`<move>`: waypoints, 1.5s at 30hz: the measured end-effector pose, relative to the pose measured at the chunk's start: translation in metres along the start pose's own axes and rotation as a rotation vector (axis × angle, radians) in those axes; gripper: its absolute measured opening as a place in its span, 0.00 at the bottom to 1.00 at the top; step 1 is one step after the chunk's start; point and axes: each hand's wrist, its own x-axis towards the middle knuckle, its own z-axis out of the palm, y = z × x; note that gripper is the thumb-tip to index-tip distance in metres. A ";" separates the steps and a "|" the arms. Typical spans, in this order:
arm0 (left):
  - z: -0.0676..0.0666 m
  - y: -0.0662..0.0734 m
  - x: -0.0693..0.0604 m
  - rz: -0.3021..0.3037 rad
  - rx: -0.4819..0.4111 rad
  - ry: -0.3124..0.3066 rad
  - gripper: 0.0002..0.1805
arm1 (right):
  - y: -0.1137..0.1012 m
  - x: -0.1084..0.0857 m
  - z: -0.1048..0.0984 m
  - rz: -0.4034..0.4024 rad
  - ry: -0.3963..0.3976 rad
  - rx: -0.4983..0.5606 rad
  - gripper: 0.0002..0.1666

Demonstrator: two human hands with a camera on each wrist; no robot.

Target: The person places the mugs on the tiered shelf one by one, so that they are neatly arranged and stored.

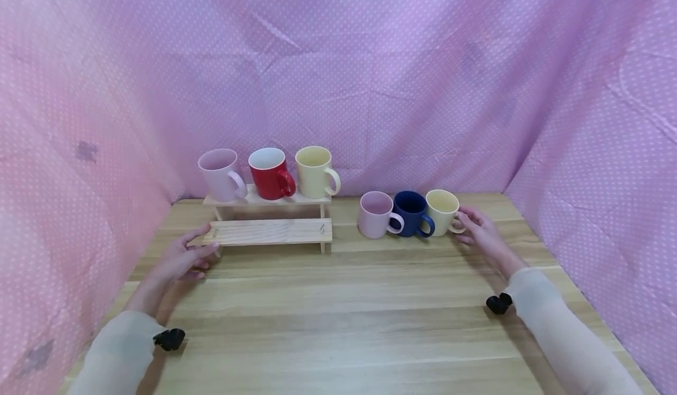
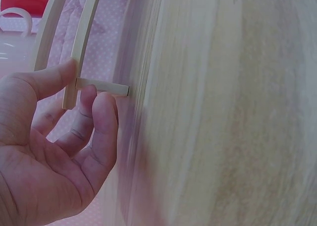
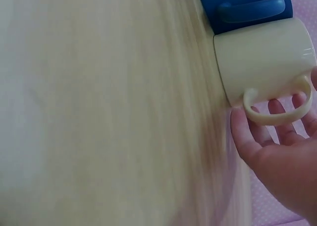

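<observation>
A two-tier wooden stand (image 1: 272, 231) is at the left of the table. My left hand (image 1: 182, 257) holds the left end of its lower board, thumb at the front corner and index finger toward the back. In the left wrist view, the thumb presses the board's end (image 2: 71, 94). On the upper tier are a pink mug (image 1: 218, 177), a red mug (image 1: 267, 177) with a white inside, and a yellow mug (image 1: 311, 174). My right hand (image 1: 483, 236) touches the side of another yellow mug (image 3: 262, 65) with its fingertips, around the handle.
Beside that yellow mug, a dark blue mug (image 1: 408, 216) and a pink mug (image 1: 375, 218) stand in a row on the wooden table (image 1: 338, 313). Pink dotted cloth (image 1: 370, 77) hangs behind the table and at both sides. The stand's lower board carries no mugs.
</observation>
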 end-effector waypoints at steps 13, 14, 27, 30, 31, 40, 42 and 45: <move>-0.002 -0.003 -0.002 0.021 -0.030 -0.008 0.49 | 0.006 -0.007 -0.001 0.050 -0.040 0.049 0.31; -0.002 -0.004 -0.002 0.020 -0.033 -0.009 0.49 | 0.007 -0.007 0.000 0.054 -0.039 0.056 0.29; -0.001 -0.005 -0.001 0.011 -0.036 -0.009 0.49 | 0.007 -0.008 -0.001 0.059 -0.070 0.005 0.44; -0.001 -0.004 -0.001 0.015 -0.034 -0.008 0.49 | 0.005 -0.010 -0.001 0.060 -0.075 -0.024 0.47; -0.001 -0.004 -0.001 0.014 -0.035 -0.007 0.49 | 0.005 -0.011 -0.001 0.059 -0.081 -0.035 0.47; -0.001 -0.003 0.000 0.013 -0.038 -0.009 0.49 | -0.003 -0.027 -0.009 0.073 -0.140 -0.106 0.42; -0.001 -0.003 0.000 0.014 -0.033 -0.008 0.49 | -0.007 -0.032 -0.011 0.092 -0.147 -0.066 0.41; 0.000 -0.003 -0.001 0.012 -0.030 -0.010 0.49 | -0.011 -0.038 -0.013 0.118 -0.152 0.027 0.33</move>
